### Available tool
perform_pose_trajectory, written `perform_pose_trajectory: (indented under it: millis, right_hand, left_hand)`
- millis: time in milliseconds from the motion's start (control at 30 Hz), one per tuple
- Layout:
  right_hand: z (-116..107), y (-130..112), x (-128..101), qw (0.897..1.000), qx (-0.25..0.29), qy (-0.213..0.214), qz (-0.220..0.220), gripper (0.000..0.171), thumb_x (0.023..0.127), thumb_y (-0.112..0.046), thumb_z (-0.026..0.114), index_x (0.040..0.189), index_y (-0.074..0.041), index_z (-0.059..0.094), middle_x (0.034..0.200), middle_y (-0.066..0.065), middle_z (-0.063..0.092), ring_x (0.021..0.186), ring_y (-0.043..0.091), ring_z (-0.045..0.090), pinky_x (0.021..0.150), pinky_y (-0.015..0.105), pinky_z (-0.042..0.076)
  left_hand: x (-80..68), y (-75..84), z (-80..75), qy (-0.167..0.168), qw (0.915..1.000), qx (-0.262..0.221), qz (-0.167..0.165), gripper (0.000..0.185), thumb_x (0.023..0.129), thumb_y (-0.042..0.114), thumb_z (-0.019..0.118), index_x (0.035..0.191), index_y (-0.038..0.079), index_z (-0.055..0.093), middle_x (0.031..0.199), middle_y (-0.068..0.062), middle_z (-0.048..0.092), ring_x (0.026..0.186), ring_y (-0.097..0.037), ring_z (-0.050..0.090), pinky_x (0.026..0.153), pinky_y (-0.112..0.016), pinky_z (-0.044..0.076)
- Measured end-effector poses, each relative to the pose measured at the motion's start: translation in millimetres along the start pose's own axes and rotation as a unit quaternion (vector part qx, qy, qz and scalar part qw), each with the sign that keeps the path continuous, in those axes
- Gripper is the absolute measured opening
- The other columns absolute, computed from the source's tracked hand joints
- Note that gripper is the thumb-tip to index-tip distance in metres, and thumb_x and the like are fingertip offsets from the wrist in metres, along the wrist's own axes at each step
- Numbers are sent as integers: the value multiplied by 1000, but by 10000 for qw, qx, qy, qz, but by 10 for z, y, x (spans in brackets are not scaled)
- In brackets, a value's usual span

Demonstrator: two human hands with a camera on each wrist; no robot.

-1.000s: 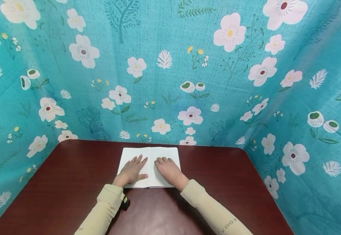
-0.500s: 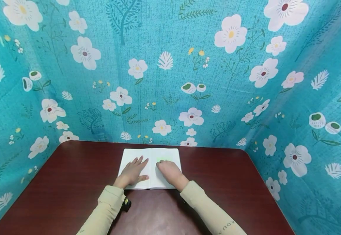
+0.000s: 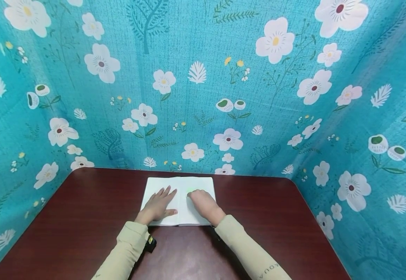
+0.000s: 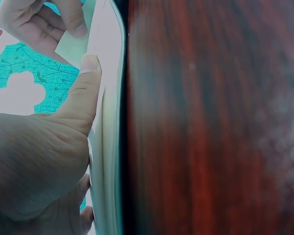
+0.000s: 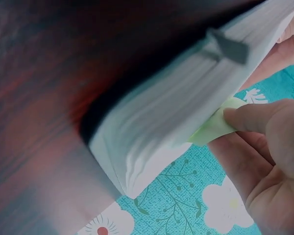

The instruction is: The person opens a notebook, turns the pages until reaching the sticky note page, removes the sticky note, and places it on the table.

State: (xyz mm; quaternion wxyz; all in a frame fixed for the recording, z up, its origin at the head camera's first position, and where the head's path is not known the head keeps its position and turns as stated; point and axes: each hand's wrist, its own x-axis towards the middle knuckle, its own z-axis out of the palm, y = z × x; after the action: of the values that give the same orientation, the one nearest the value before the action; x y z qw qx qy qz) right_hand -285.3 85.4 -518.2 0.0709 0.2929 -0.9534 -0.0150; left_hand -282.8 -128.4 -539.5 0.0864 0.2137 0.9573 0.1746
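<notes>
An open white book point(image 3: 203, 182) lies on the dark red table point(image 3: 276, 217). My left hand point(image 3: 161, 200) rests flat on the left page, fingers straight, thumb point(image 4: 81, 88) along the book's edge point(image 4: 108, 127). On the right page my right hand point(image 3: 197, 197) has its fingers curled and pinches a pale green paper slip point(image 3: 190, 192). In the right wrist view the thumb and fingers point(image 5: 255, 122) hold the green slip point(image 5: 210, 128) against the page block point(image 5: 176, 107). The left wrist view shows the same slip point(image 4: 73, 46) in the right hand point(image 4: 34, 19).
Teal flowered cloth point(image 3: 203, 77) walls in the table at the back and both sides. A small black device point(image 3: 150, 244) sits at my left wrist. Bare tabletop lies left and right of the book.
My right hand's fingers have curled from lying on the right page and now pinch the green slip. The left hand has stayed flat on its page.
</notes>
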Motion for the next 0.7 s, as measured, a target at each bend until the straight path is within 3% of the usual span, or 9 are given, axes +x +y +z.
perform_pose_trajectory:
  millis: [333,700]
  right_hand:
    - [-12,87,1,9947,953,191,341,21,95,2,63,102,-10,79,91,3,78,87,14,74,70,27,58]
    - [-47,244,-7,9738,2113,602,586,24,94,4,64,112,-4,78,110,8,77,104,18,73,91,36,59]
  left_hand:
    - [5,28,9,32,10000,73,-1,80,95,44,69,159,10,35,166,-21,26,153,-44,23,120,-64,22]
    - [-14,38,-10,-3,10000,22,-50,80,95,41,70,159,8,35,166,-20,25,153,-44,22,120,-64,21]
